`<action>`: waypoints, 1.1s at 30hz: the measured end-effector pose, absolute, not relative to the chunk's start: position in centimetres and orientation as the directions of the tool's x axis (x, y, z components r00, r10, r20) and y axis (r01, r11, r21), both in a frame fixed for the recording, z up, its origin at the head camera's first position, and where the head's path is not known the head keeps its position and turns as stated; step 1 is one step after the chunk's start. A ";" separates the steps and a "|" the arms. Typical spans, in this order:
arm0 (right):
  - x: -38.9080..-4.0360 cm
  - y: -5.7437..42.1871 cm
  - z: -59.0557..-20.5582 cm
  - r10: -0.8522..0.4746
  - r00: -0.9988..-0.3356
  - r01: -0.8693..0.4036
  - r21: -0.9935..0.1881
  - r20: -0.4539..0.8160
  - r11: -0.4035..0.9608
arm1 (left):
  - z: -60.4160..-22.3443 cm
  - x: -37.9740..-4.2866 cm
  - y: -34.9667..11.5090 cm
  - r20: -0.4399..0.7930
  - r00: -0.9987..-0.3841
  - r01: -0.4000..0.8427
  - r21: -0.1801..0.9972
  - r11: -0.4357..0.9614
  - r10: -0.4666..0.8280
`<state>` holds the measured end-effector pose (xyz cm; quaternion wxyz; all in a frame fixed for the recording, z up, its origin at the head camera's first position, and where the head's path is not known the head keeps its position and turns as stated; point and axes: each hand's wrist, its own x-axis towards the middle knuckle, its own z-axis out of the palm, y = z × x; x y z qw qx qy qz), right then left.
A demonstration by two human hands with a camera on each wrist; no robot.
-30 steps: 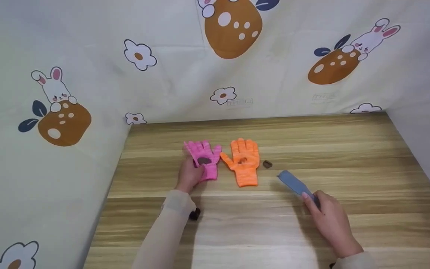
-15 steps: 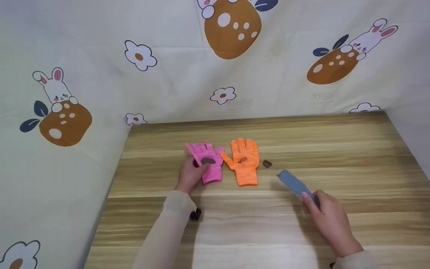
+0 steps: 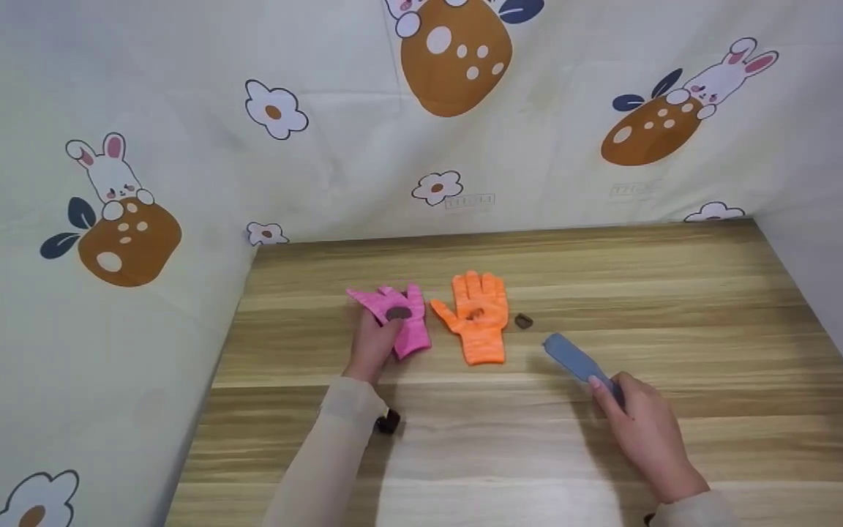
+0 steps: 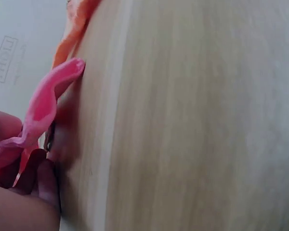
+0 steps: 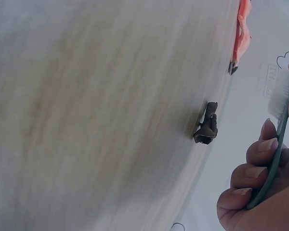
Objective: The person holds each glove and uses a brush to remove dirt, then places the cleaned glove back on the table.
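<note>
My left hand [image 3: 374,345] pinches the pink knitted glove [image 3: 413,334] by its left side, with the thumb on top near a dark brown patch [image 3: 398,313]. In the left wrist view the pink glove [image 4: 41,108] is bunched between thumb and fingers, its cuff end raised off the tabletop. My right hand [image 3: 645,432] grips a blue-grey brush [image 3: 571,357] by its handle, held above the table. White bristles of the brush [image 5: 281,94] show in the right wrist view, facing away from the palm and touching nothing.
An orange glove [image 3: 484,340] with a brown smear lies flat right of the pink one. Beside it sits a small dark brown lump [image 3: 524,320], also seen close as a crumpled lump [image 5: 208,126]. Printed cloth walls [image 3: 348,146] bound the wood-grain table [image 3: 480,439] at back and sides.
The pink glove shifted slightly right, then back left in my left hand; its finger end is now more folded and tilted. My right hand and the brush have barely moved.
</note>
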<state>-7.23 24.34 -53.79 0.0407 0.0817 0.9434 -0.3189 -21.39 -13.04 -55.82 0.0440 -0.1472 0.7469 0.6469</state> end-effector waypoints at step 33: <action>-7.4 23.3 -54.0 0.123 -0.983 0.181 -0.609 -0.136 0.772 | -56.0 -16.4 -10.0 -0.323 -0.935 -0.332 0.662 -0.672 0.144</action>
